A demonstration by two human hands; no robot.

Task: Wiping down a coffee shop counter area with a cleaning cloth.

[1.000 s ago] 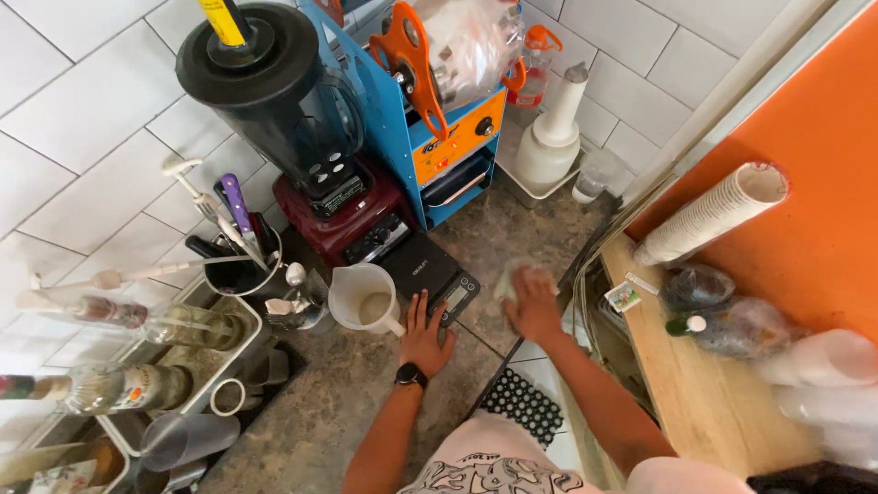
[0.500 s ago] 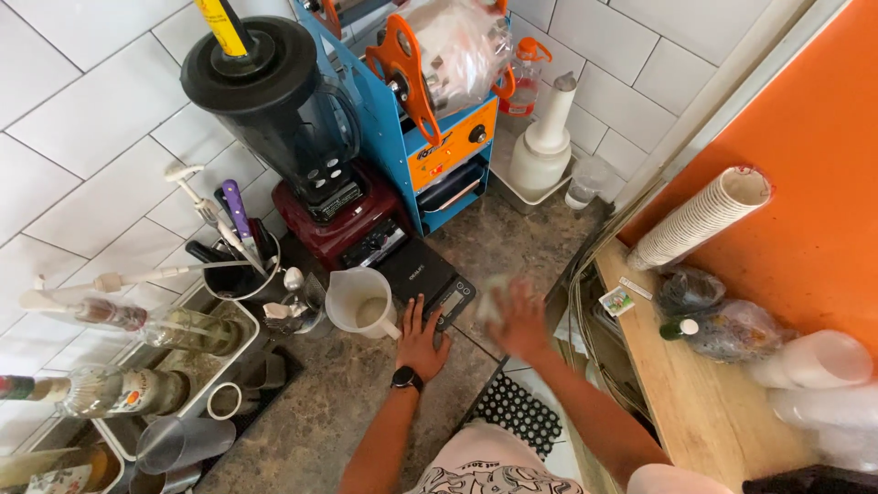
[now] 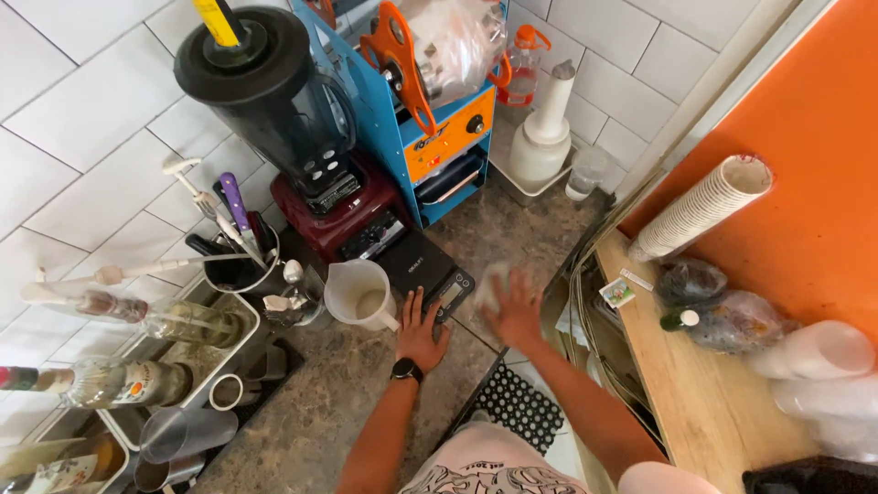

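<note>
Speckled stone counter [image 3: 347,402] takes our flat, empty left hand [image 3: 421,331] beside the black scale [image 3: 428,272]; our right hand [image 3: 515,309] presses a pale cloth [image 3: 491,285], blurred, so we wipe with 1 steady sweep, clear of the white jug [image 3: 359,295]

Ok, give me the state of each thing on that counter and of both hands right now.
Left hand: flat on the counter, empty, beside the scale.
Right hand: blurred, pressing a pale cloth on the counter.
White jug: upright, pale contents inside.
Black scale: nothing on its platform.
Blender: lid on, yellow tamper through it.
Paper cups: stacked, lying sideways.
</note>
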